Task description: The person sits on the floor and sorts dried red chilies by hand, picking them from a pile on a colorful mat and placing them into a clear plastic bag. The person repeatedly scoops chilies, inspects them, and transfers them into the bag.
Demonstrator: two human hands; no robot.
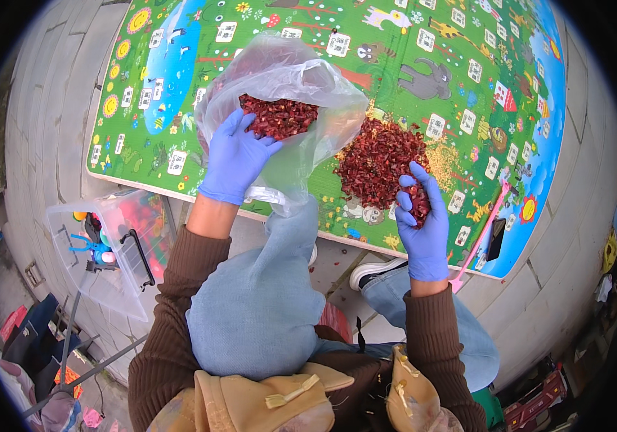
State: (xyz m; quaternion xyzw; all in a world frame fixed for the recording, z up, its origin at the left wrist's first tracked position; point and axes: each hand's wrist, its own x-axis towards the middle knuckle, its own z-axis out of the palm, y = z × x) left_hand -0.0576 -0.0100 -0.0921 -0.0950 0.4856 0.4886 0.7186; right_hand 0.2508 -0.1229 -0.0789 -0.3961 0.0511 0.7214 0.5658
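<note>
A clear plastic bag (335, 102) lies with its mouth towards me, holding dark red dried chili pieces (281, 116). At its mouth is my left hand (241, 156) in a blue-violet disposable glove, fingers apart beside the pieces; no hold on the plastic can be made out. A loose pile of cut dried red chilies (376, 162) is heaped on a printed foam play mat (308, 16), with yellow chili seeds (443, 162) spread around its right side. My right hand (424, 232), gloved the same way, cups a handful of chili pieces (417, 202) at the pile's near right edge.
A pink long-handled stick (481, 237) and a dark smartphone (496, 239) lie at the mat's right edge. To the left, a clear plastic storage box (146, 237) with colourful toys stands on grey paving (535, 308). Metal bars (70, 345) cross at lower left.
</note>
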